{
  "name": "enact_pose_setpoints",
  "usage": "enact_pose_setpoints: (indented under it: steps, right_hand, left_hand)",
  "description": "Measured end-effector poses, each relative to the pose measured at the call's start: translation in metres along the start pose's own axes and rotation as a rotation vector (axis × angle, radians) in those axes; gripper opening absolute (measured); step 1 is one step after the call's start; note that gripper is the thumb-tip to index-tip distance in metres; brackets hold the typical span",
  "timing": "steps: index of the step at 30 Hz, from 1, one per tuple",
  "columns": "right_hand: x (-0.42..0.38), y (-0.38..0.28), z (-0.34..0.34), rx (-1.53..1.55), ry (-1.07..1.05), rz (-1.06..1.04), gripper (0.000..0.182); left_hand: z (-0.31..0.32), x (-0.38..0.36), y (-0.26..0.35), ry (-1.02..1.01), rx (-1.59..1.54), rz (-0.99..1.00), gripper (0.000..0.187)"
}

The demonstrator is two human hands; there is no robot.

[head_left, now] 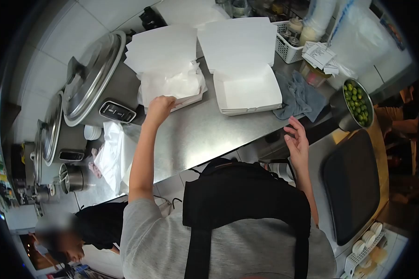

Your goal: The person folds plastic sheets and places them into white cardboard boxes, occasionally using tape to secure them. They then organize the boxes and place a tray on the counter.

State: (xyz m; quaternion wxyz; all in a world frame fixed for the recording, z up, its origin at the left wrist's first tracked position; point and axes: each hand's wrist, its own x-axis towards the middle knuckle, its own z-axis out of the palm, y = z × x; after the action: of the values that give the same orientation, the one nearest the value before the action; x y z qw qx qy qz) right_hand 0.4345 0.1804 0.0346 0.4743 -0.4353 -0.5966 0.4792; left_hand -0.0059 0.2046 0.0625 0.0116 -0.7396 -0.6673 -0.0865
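My left hand [160, 109] is closed at the front edge of a white takeaway box [190, 100] with its lid up. Crumpled white paper [172, 83] lines that box, and my fingertips touch its near side. What they pinch, if anything, is hidden. Beside it on the right stands a second open takeaway box [246, 90], with no liner visible inside. My right hand [297, 137] hovers off the counter's front edge, fingers apart and slightly curled, holding nothing. A grey-blue cloth [299, 95] lies just beyond it.
Large lidded steel cookers [92, 76] line the left of the steel counter [186, 139], near a white plastic bag [114, 156]. On the right are a pot of small green limes [356, 102], a white basket [287, 49] and a black board [351, 186]. Another person [102, 223] is at lower left.
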Motion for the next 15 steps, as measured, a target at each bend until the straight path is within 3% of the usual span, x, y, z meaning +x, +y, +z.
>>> enact_pose_setpoints:
  steps: [1,3,11,15]
  right_hand:
    - [0.006,0.0,0.001,0.005,-0.014,-0.004,0.045]
    - [0.015,0.0,0.003,0.003,-0.022,-0.061,0.044]
    - [0.027,-0.004,-0.007,-0.041,-0.126,-0.095,0.042]
    - [0.024,0.004,-0.026,-0.074,-0.082,-0.07,0.04]
  left_hand:
    - [0.001,-0.002,0.003,0.003,0.005,-0.014,0.011]
    - [0.006,-0.006,0.006,0.237,-0.108,-0.056,0.011]
    - [0.015,0.019,0.023,0.145,0.098,-0.096,0.01]
    - [0.039,0.017,0.017,0.154,-0.101,-0.133,0.015]
